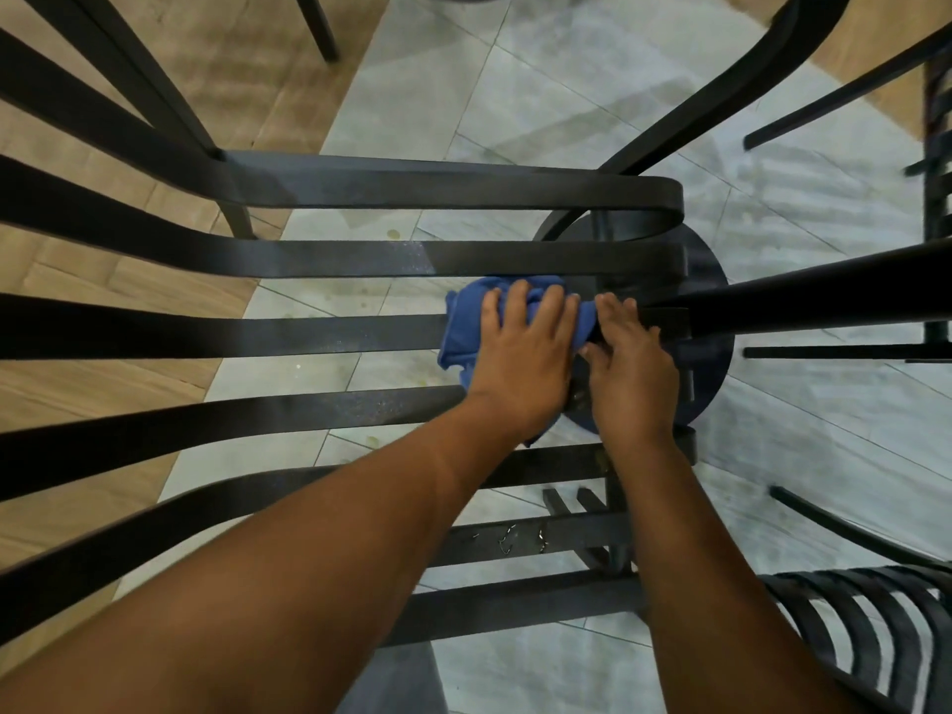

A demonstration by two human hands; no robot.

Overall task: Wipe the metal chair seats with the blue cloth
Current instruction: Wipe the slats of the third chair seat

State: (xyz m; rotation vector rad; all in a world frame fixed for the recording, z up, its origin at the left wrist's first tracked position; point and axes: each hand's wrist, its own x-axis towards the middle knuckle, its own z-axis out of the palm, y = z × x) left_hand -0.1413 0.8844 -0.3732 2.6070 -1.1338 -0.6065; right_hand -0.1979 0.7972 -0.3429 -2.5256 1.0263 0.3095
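Left hand [520, 353], fingers spread flat, presses the bunched blue cloth [466, 327] onto a middle slat of the metal chair seat [309, 332], bearing down to scrub. Right hand [631, 373], fingers loosely together, rests against the cloth's edge, probably steadying it.

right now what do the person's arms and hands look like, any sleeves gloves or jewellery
Both arms are bare from the bottom edge of the view to the wrists, with no sleeve showing. The left hand and the right hand wear no gloves. No watch or bracelet shows at either wrist, and no ring shows on the fingers that can be seen.
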